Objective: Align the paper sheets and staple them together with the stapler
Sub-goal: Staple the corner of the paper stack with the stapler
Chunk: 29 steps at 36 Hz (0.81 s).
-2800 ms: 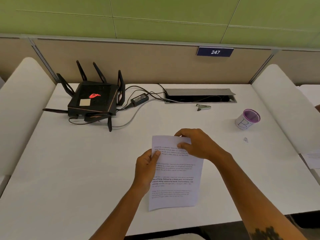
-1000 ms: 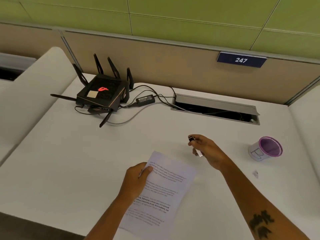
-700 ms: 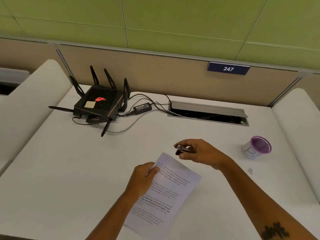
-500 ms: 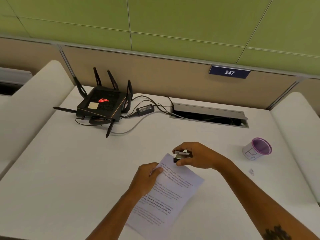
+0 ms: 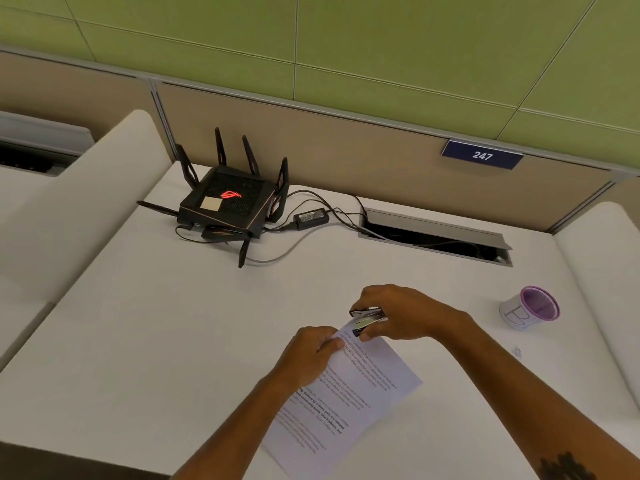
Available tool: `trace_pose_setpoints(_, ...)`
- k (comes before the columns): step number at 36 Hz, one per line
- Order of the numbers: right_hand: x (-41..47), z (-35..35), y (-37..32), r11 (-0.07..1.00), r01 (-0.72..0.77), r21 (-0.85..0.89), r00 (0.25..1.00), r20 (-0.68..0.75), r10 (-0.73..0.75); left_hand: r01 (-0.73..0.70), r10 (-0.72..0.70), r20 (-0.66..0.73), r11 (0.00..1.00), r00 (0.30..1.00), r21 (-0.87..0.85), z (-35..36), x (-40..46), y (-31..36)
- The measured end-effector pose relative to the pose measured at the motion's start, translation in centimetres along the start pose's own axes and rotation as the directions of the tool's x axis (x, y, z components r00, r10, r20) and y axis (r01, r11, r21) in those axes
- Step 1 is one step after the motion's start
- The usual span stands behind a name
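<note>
Gripping stapler (image 5: 367,319) w/ right hand (image 5: 403,311), left hand (image 5: 308,355) pinching paper sheets (image 5: 349,403); router (image 5: 228,206), cup (image 5: 530,308) nearby.

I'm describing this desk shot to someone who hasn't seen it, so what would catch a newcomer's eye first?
Probably the two hands at centre front: the right hand grips a small stapler at the top corner of the paper sheets, which the left hand holds. Next, the black router with its glowing red logo, far left on the white desk, and the purple-rimmed cup at right.
</note>
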State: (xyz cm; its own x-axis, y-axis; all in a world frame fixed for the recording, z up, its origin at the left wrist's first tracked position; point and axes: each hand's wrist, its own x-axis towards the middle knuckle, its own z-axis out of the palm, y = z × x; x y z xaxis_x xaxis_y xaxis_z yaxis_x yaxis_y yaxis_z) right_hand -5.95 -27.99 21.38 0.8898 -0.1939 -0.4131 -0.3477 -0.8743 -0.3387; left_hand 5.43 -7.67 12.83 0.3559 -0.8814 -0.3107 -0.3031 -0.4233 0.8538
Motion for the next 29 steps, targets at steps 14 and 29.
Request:
trace_pose_setpoints(14,-0.3,-0.9,-2.4,0.986,0.015,-0.166,1.0,-0.006,-0.017,-0.049,0.049,0.01,0.999,0.999,0.013,-0.4,0.0,-0.5)
trace_pose_setpoints(29,-1.2,-1.4,-4.4,0.976,0.021,-0.217,1.0,0.012,-0.019,-0.02,0.02,-0.003,0.998,1.0,0.054,-0.2,0.0,-1.1)
